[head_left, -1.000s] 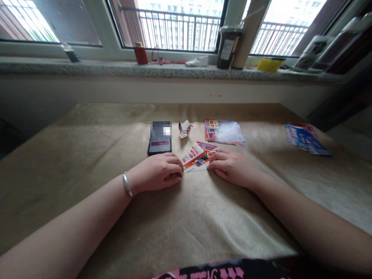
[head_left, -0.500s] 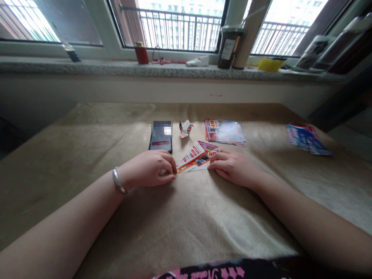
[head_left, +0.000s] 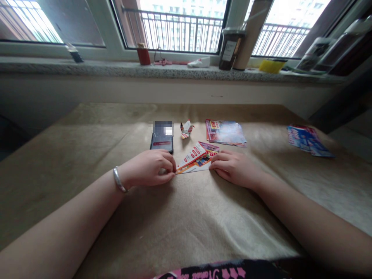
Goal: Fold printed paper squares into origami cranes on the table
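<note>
A folded printed paper flyer (head_left: 195, 158) in red, white and orange lies on the table between my hands, narrowing to a point at its left. My left hand (head_left: 152, 167), with a silver bangle at the wrist, pinches that left tip. At the other end, my right hand (head_left: 232, 166) has its fingers closed on the flyer's right edge. Just beyond my left hand lies a phone (head_left: 162, 143), its screen partly blurred out. Beside the phone stands a small folded paper bird (head_left: 186, 130).
A stack of printed flyers (head_left: 226, 132) lies behind my right hand, and more flyers (head_left: 308, 140) are at the far right. The brown-covered table (head_left: 122, 116) meets the wall under a stone windowsill (head_left: 110, 69), which holds a dark jar (head_left: 230, 49) and a yellow item (head_left: 271, 66).
The whole view has shifted very slightly. Both hands remain on the folded flyer in nearly the same places.
</note>
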The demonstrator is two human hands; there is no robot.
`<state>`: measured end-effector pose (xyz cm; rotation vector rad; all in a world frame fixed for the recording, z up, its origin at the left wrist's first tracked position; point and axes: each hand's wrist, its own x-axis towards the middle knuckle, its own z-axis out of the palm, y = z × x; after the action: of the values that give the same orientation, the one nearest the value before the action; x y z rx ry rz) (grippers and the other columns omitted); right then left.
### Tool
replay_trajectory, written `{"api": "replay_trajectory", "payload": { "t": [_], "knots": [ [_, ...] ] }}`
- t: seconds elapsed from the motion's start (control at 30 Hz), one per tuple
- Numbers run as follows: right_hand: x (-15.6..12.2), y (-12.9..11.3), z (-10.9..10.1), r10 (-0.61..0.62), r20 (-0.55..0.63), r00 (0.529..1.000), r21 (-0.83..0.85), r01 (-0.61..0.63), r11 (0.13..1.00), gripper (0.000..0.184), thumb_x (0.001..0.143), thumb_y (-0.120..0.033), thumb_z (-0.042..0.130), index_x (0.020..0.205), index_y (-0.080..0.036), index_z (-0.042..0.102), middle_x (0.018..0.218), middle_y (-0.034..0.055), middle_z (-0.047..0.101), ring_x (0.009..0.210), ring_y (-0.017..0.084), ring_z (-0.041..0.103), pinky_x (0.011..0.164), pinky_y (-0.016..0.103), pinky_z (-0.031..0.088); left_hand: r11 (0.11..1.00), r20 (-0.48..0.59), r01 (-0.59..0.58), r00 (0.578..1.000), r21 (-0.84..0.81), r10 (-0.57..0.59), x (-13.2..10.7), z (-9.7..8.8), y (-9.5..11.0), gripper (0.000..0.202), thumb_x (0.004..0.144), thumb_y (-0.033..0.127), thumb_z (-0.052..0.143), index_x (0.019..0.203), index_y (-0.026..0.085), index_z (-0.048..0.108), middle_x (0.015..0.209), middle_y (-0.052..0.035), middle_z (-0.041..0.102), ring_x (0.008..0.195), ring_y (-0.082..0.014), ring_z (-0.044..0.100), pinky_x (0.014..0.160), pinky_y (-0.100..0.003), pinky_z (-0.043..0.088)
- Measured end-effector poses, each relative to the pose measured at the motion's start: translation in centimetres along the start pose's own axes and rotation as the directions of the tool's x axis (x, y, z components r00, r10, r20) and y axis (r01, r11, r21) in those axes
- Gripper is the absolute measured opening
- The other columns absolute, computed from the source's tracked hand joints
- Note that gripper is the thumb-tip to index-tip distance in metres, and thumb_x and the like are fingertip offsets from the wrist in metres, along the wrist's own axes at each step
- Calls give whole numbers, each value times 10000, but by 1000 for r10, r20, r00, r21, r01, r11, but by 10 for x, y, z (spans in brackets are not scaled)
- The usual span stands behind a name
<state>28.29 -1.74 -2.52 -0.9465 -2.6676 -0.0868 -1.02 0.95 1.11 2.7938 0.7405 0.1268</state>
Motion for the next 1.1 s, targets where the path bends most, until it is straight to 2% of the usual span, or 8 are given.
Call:
{"api": "replay_trajectory", "payload": {
  "t": [0.1,0.17,0.27,0.37,0.57,0.7,0.87,1.1],
  "knots": [
    [1,0,0,34,-16,999,-18,-34,999,215,890,-185,457,868,-207,670,950,45,673,911,184,574,777,307,460,996,-74,42,997,74,-36,1,6,-2,221,866,262,488,772,190,675,741,-25,642,719,-137,582,657,-233,439],
    [2,0,0,47,-28,999,-19,-47,999,203,883,-182,463,854,-202,663,947,46,675,903,182,576,776,306,457,990,-112,64,993,129,-49,2,10,-1,216,880,268,475,789,184,653,735,-26,624,696,-136,569,635,-236,433],
    [5,-1,-2,57,-29,998,1,-57,998,181,858,-166,480,832,-198,656,920,46,679,874,180,578,772,304,455,986,-159,35,987,165,-8,5,15,3,226,890,241,466,1055,202,616,947,-49,641,823,-151,581,710,-253,462],
    [7,-2,-5,64,-13,998,35,-63,997,171,829,-146,490,799,-201,648,882,39,682,855,180,578,775,307,455,968,-190,41,982,249,7,7,19,7,272,910,237,435,1123,213,601,1120,-70,616,916,-185,576,812,-336,477],
    [6,0,-6,73,-35,997,46,-72,996,151,836,-176,506,823,-215,651,963,40,686,893,190,578,801,335,456,975,-190,0,981,223,43,8,22,8,287,930,242,407,1132,186,604,1224,-72,596,1035,-205,559,903,-379,480],
    [7,1,-4,112,-27,993,40,-111,993,121,850,-227,533,848,-215,653,991,38,685,913,196,581,814,343,457,976,-125,-32,990,214,60,7,20,11,299,894,293,479,1134,149,588,1290,-97,550,1140,-234,522,968,-392,455],
    [12,0,-2,205,-7,979,53,-204,978,140,880,-239,517,888,-202,651,1016,39,685,948,198,587,862,356,463,984,-101,-54,992,168,71,8,16,20,295,886,321,508,1113,149,587,1228,-106,582,1171,-232,506,986,-387,444],
    [15,0,1,187,21,982,77,-189,979,292,885,-331,519,1137,-207,600,1167,62,636,1111,218,538,970,410,433,983,-105,-38,993,180,58,10,21,26,400,869,373,539,1213,170,529,1199,-112,571,1145,-252,505,980,-423,436]
  ]
}}
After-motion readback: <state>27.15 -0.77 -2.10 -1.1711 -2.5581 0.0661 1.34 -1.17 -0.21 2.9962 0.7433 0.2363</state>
